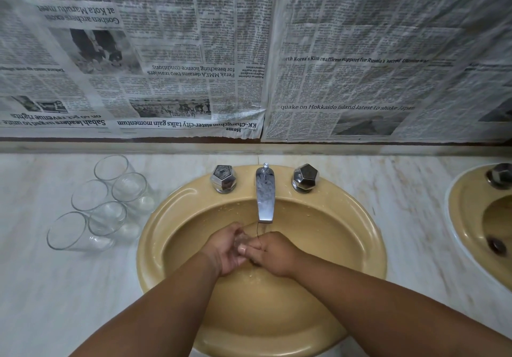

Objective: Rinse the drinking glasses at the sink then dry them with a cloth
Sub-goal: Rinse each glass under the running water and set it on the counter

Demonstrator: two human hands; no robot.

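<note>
One glass [243,241] is held under the running tap [265,199] in the sink [155,226], gripped by the curled fingers of the left hand [225,248] and right hand [273,254]. Five glasses [108,204] are left on the counter [55,287], probably still unrinsed. No cloth is seen, so drying appears not yet begun.

Site: washroom, two-basin vanity. I stand at a yellow basin [155,235] set in a marble counter [401,218]. Chrome spout [265,196] and two faceted knobs [224,178] on its back rim. Second basin [465,199] to its right. Newspaper sheets [194,52] cover the wall behind it.
</note>
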